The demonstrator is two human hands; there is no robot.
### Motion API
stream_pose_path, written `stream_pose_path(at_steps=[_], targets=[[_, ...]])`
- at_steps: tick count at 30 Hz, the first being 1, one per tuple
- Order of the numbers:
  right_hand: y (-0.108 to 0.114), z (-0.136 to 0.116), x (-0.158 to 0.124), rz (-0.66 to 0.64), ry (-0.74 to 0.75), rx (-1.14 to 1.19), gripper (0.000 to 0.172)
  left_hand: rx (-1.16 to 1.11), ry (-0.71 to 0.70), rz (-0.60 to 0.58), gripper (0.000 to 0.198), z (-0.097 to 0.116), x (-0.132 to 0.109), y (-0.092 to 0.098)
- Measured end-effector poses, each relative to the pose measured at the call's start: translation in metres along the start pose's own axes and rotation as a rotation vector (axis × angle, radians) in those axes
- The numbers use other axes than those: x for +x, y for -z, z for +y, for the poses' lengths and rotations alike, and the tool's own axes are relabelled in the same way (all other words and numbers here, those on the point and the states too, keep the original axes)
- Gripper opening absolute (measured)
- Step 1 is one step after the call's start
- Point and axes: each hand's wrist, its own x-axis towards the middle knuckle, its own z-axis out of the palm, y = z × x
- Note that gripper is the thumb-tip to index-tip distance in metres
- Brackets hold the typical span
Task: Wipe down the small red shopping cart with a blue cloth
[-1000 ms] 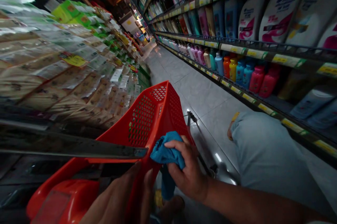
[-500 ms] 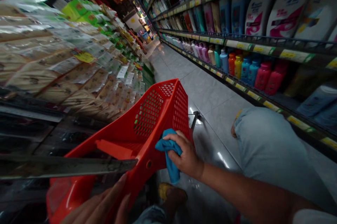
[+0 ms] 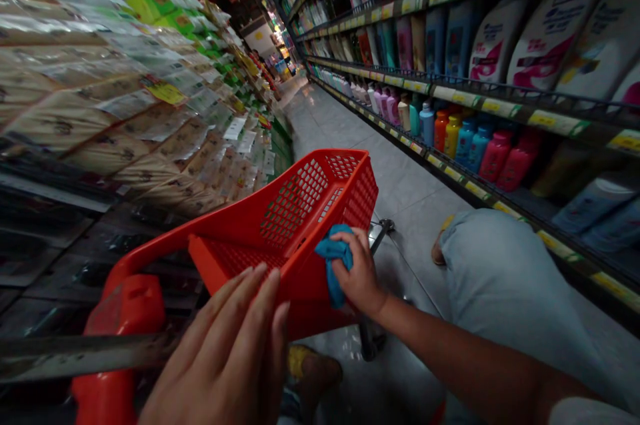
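Note:
A red plastic shopping cart [image 3: 307, 278] with mesh sides fills the middle of the view. My right hand [image 3: 357, 272] is closed around a blue cloth [image 3: 336, 258], pressed against the near outer side of the cart just below its rim. In front of me my left hand [image 3: 225, 352] has its fingers stretched out, close together, at the cart's near rim. Nothing shows in that hand; its palm is hidden, so I cannot tell how firmly it touches. The cart's red handle [image 3: 120, 318] lies to its left.
Stacked packaged goods [image 3: 125, 125] rise along the left. Shelves of bottles [image 3: 465, 138] line the right, with price tags on their edges. A tiled floor [image 3: 330, 118] runs between them. My bent knee [image 3: 500, 278] is at the right. A metal bar [image 3: 85, 352] crosses the lower left.
The cart's basket has swung to the right in view. My left hand has come up and forward, showing more of its back. My right hand has shifted slightly right, still with the cloth.

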Motion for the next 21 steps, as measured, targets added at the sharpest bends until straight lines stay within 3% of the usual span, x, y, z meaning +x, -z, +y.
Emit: stream_pose_path(at_steps=[2, 3, 6, 8, 10, 13, 15, 16, 19, 21], targets=[[-0.004, 0.005, -0.002, 0.080, -0.082, -0.022, 0.036, 0.162, -0.029, -0.068, 0.039, 0.012, 0.022, -0.015], [-0.006, 0.004, -0.008, 0.039, -0.074, -0.024, 0.038, 0.215, -0.031, -0.128, 0.038, 0.015, 0.030, -0.022], [-0.008, -0.001, -0.034, -0.270, 0.103, -0.030, 0.048, 0.303, 0.069, -0.268, 0.028, 0.019, 0.045, -0.039], [-0.007, 0.004, -0.042, -0.393, 0.209, -0.051, 0.051, 0.331, 0.111, -0.316, 0.018, 0.017, 0.048, -0.044], [-0.006, 0.020, -0.033, -0.327, 0.184, -0.074, 0.046, 0.369, 0.108, -0.333, 0.014, 0.015, 0.049, -0.045], [-0.008, 0.049, -0.014, -0.014, -0.049, -0.084, 0.042, 0.406, 0.114, -0.286, 0.016, 0.014, 0.049, -0.046], [-0.012, 0.060, -0.019, 0.101, -0.178, -0.093, 0.041, 0.399, 0.116, -0.252, 0.018, 0.014, 0.049, -0.048], [-0.014, 0.062, -0.030, 0.083, -0.197, -0.096, 0.043, 0.388, 0.111, -0.244, 0.019, 0.013, 0.048, -0.049], [-0.019, 0.065, -0.073, -0.153, -0.119, -0.076, 0.049, 0.373, 0.109, -0.226, 0.020, 0.011, 0.047, -0.051], [-0.021, 0.075, -0.091, -0.208, -0.094, -0.046, 0.047, 0.376, 0.109, -0.215, 0.022, 0.009, 0.047, -0.052]])
